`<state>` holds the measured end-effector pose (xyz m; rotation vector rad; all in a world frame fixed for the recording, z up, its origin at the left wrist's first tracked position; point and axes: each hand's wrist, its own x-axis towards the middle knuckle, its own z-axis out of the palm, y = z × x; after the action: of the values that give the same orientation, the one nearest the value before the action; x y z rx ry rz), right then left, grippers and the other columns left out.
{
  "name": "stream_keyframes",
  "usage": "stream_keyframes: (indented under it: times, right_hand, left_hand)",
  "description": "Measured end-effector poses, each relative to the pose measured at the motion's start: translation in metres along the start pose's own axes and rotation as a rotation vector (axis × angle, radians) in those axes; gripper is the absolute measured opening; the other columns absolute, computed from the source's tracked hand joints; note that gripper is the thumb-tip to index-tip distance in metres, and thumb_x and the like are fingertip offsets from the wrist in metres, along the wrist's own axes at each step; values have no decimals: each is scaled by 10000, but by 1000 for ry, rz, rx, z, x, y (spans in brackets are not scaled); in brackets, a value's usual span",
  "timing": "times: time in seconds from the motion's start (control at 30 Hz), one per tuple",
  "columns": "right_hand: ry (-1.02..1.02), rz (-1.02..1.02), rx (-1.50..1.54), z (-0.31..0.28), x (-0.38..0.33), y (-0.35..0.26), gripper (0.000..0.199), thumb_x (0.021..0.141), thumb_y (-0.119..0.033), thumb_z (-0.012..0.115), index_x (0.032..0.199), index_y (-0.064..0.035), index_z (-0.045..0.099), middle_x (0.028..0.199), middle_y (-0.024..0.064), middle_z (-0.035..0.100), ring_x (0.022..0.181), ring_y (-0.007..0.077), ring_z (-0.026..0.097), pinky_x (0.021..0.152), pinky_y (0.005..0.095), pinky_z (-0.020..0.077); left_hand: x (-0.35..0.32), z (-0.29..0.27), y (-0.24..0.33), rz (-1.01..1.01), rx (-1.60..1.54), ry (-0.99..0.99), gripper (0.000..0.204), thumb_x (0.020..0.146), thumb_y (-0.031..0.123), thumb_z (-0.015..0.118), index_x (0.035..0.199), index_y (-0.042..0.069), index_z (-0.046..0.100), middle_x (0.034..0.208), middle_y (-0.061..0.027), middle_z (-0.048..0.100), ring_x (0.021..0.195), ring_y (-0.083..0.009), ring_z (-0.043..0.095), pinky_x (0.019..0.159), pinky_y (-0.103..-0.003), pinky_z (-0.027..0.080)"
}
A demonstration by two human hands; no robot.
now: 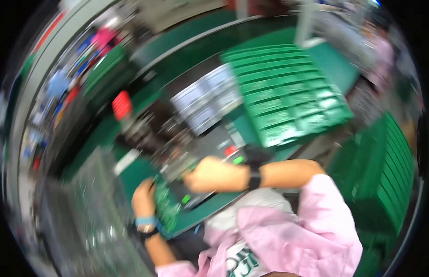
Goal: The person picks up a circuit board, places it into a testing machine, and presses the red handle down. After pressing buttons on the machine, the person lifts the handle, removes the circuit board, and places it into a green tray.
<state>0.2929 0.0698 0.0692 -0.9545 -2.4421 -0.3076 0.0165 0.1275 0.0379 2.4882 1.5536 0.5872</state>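
Motion smears the view. My left hand (143, 199), with a blue band at the wrist, is beside a heap of shiny green pieces (164, 205) near the table's front edge. Its fingers are too blurred to read. My right hand (203, 175), a black band on its wrist, looks curled at the front of a metal bench fixture (177, 159); anything in its fingers is hidden. Around that hand are green buttons (186, 199) and a red button (230, 150) on the fixture's dark base. A red part (122, 105) stands up at the fixture's back left.
A large green compartment tray (288, 92) lies at the back right, next to a whitish divided tray (207, 99). Stacked green trays (376, 171) stand at my right. A grey translucent bin (92, 203) is at my left. Another person's pink sleeve (380, 64) shows far right.
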Motion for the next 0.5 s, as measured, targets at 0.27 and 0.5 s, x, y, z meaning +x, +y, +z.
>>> stream_keyframes:
  times: [0.27, 0.5]
  right_hand:
    - [-13, -9, -121, 18, 20, -26, 112, 671, -162, 646, 577, -105, 669, 585, 36, 624, 570, 210, 626, 464, 350, 442]
    - [121, -72, -115, 22, 11, -8, 112, 698, -156, 639, 653, -53, 640, 602, 51, 611, 573, 215, 623, 465, 337, 441]
  left_hand:
    - [3, -4, 4, -23, 173, -132, 244, 860, 23, 592, 1098, -17, 626, 966, -226, 670, 878, -400, 636, 759, -439, 503]
    - [-6, -10, 26, 105, 81, 304, 211, 866, -25, 595, 1069, -45, 651, 986, -211, 689, 856, -389, 663, 736, -417, 522]
